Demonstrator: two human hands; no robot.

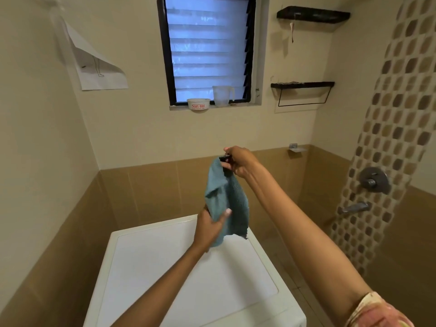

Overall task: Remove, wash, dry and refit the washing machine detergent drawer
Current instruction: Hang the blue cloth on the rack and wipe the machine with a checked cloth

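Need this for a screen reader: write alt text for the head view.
A teal cloth hangs above a white washing machine, its top pinched by the right hand with a small dark object, its lower part gripped by the left hand.

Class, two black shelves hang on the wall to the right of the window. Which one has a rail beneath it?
The lower shelf: a thin black rail loops beneath it. The upper shelf, higher on the wall, has no rail.

Blue-green cloth [226,204]. White washing machine top [165,267]. Black window frame [165,55] and black shelves [312,14]. White bowl [198,105] with red letters. Cream wall [141,126] up high, brown tiles [153,192] down low. Brown and tan spots on the tile strip [387,142].
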